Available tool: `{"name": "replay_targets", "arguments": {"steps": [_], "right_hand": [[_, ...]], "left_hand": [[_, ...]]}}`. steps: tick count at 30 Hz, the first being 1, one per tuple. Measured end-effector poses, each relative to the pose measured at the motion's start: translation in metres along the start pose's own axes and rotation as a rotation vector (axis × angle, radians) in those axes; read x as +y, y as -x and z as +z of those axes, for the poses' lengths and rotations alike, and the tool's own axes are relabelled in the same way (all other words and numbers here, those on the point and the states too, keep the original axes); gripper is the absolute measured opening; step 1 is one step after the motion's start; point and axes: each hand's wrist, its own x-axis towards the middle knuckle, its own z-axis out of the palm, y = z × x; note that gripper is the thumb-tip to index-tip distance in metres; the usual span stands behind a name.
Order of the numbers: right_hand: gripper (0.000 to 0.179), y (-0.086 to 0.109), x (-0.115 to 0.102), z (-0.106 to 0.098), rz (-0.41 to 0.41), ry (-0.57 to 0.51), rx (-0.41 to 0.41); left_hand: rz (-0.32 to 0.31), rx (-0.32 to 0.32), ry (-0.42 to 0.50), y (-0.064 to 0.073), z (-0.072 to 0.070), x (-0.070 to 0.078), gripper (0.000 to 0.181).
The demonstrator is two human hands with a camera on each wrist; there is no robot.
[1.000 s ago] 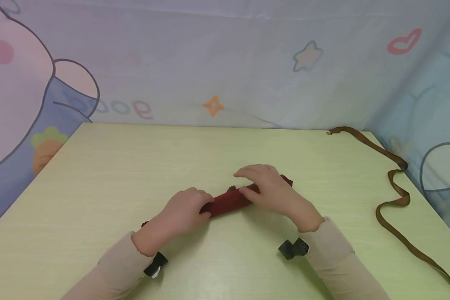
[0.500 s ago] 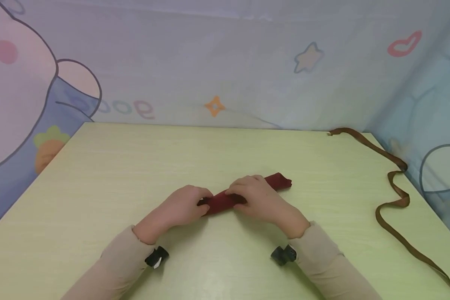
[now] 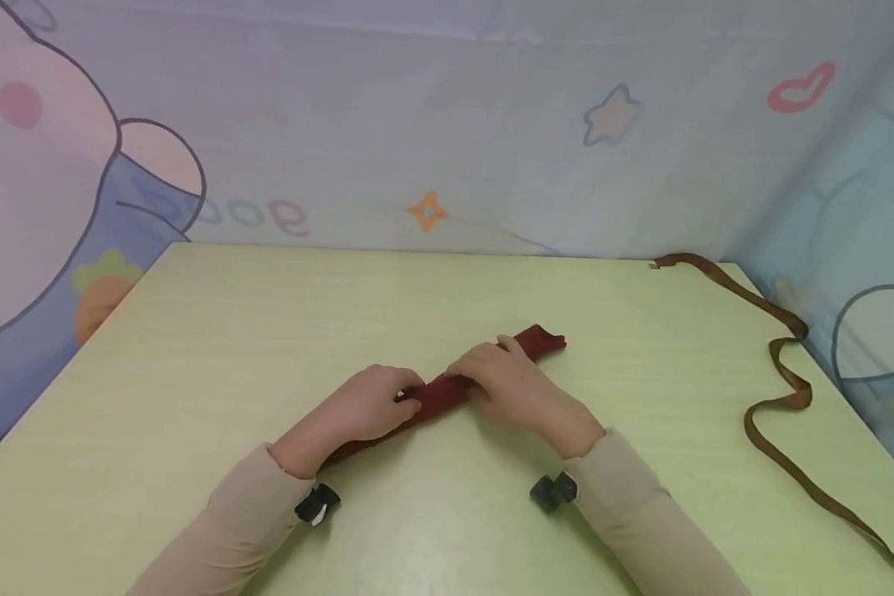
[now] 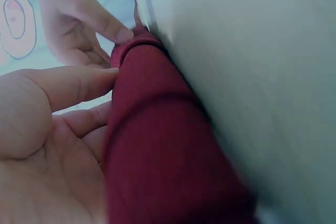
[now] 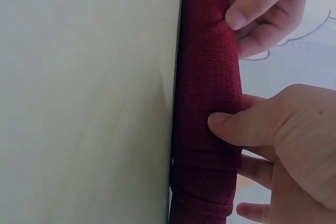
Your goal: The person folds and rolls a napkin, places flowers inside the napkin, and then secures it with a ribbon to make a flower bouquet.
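A dark red rolled cloth (image 3: 437, 398) lies slantwise on the table, its far right end higher in the head view. My left hand (image 3: 365, 403) grips it around the middle, thumb on the near side and fingers over the top. To the right, my right hand (image 3: 510, 385) holds it between thumb and curled fingers. In the right wrist view the woven red cloth (image 5: 207, 77) shows folds and overlapping layers, with the right thumb pressed against it. From the left wrist, the rolled cloth (image 4: 157, 135) runs away from the camera along the tabletop; the left palm hides part of it.
A long brown ribbon (image 3: 778, 443) winds along the right side of the pale table (image 3: 268, 314), from the back edge to the front. A printed cloth backdrop (image 3: 492, 124) stands behind the table and at both sides.
My right hand has moved left along the cloth and closed its fingers round it. The roll now tilts more steeply, its right end shifted up and left and its left end towards me.
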Motion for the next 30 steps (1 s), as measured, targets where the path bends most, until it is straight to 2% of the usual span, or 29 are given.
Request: {"name": "replay_targets", "arguments": {"steps": [9, 12, 14, 16, 19, 22, 27, 30], "right_hand": [[0.036, -0.006, 0.003, -0.002, -0.003, 0.055, -0.036], [0.041, -0.006, 0.004, -0.001, -0.001, 0.051, -0.036], [0.043, -0.006, 0.004, -0.001, 0.001, 0.050, -0.039], [0.044, -0.006, 0.005, -0.001, -0.001, 0.043, -0.046], [0.044, -0.005, 0.006, -0.001, -0.005, 0.044, -0.055], [0.044, -0.004, 0.008, 0.000, -0.003, 0.047, -0.061], [0.046, -0.002, 0.014, -0.001, -0.016, 0.047, -0.056], [0.047, -0.001, 0.018, 0.000, -0.038, 0.038, -0.051]], "left_hand": [[-0.029, 0.012, -0.011, 0.003, 0.007, 0.014, 0.023], [-0.028, 0.001, 0.003, 0.008, 0.010, 0.019, 0.020], [-0.026, -0.011, -0.010, 0.013, 0.012, 0.022, 0.025], [-0.021, -0.019, -0.053, 0.020, 0.014, 0.026, 0.033], [-0.001, -0.025, -0.167, 0.031, 0.016, 0.033, 0.044], [0.010, -0.062, -0.231, 0.040, 0.015, 0.039, 0.046], [0.050, -0.157, -0.191, 0.048, 0.011, 0.046, 0.043], [0.078, -0.155, -0.135, 0.045, 0.013, 0.049, 0.039]]}}
